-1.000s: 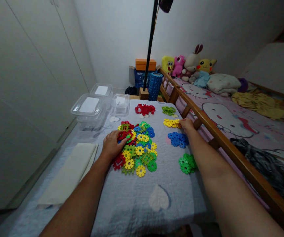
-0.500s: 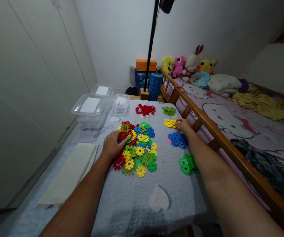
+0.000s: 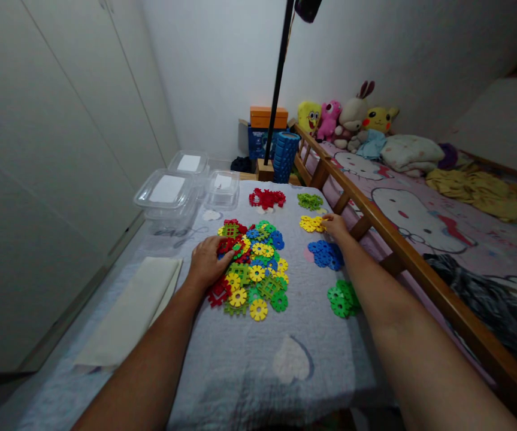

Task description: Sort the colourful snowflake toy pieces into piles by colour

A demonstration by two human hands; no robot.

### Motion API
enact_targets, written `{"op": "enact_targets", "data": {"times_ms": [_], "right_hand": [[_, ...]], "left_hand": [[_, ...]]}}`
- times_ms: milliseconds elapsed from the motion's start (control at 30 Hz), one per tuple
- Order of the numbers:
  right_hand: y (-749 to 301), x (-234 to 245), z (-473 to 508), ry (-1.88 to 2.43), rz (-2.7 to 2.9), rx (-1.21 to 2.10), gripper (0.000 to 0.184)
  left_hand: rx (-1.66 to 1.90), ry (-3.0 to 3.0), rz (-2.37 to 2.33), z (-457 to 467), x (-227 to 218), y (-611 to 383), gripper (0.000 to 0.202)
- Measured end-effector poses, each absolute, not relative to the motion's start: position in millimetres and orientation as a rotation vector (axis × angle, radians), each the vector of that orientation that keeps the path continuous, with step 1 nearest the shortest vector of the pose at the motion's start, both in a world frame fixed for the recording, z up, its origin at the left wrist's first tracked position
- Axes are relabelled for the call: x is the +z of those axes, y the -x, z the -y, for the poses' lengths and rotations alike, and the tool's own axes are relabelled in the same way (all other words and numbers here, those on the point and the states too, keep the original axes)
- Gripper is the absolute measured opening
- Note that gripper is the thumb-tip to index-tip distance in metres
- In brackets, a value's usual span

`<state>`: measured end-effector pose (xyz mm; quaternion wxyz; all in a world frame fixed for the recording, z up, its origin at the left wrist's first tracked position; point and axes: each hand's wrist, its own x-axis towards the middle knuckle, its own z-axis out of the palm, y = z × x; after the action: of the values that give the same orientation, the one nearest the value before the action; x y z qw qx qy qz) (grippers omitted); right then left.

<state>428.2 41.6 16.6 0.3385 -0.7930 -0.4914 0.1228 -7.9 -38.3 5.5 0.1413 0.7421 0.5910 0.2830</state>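
A mixed pile of notched plastic pieces [image 3: 257, 273], red, yellow, blue, green and olive, lies in the middle of the cloth. My left hand [image 3: 208, 261] rests on the pile's left edge, thumb apart from the fingers, touching red pieces. Reaching far to the right, my right hand [image 3: 335, 227] has its fingers closed at the edge of a group of yellow discs [image 3: 311, 224]; its fingertips are partly hidden. Sorted nearby are blue discs [image 3: 325, 254], green discs [image 3: 342, 299], red pieces [image 3: 267, 198] and light green pieces [image 3: 310, 202].
Clear lidded plastic boxes [image 3: 166, 190] stand at the back left, with a folded cream cloth [image 3: 132, 314] in front. A wooden bed rail [image 3: 368, 218] runs along the right side. At the back are a black pole [image 3: 277, 84] and a blue foam roller [image 3: 286, 157].
The whole view has shifted slightly. Both hands stay at the same piles, and the pieces look unchanged.
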Motion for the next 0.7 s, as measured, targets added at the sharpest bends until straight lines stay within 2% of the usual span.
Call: {"op": "enact_targets", "data": {"times_ms": [200, 400, 467, 567, 633, 700], "right_hand": [[-409.9, 30.8, -38.3, 1.98, 1.31, 0.285, 0.028], [-341.0, 45.2, -20.6, 1.754, 1.894, 0.593, 0.021], [-318.8, 44.2, -12.0, 1.739, 2.038, 0.604, 0.03], [-296.5, 39.7, -1.0, 1.787, 2.144, 0.527, 0.054], [-289.2, 37.1, 4.0, 1.829, 2.173, 0.478, 0.056], [-285.7, 35.6, 7.6, 1.859, 2.181, 0.461, 0.048]], "left_hand": [[0.843, -2.152, -1.694, 36.6, 1.2, 8.9, 0.042], [0.834, -2.148, -1.688, 36.5, 2.6, 8.5, 0.043], [0.834, -2.146, -1.681, 36.7, 3.2, 8.5, 0.042], [0.84, -2.14, -1.683, 37.1, 3.6, 8.4, 0.042], [0.842, -2.136, -1.688, 37.3, 3.7, 8.1, 0.043], [0.834, -2.133, -1.69, 37.4, 3.9, 7.8, 0.043]]}}
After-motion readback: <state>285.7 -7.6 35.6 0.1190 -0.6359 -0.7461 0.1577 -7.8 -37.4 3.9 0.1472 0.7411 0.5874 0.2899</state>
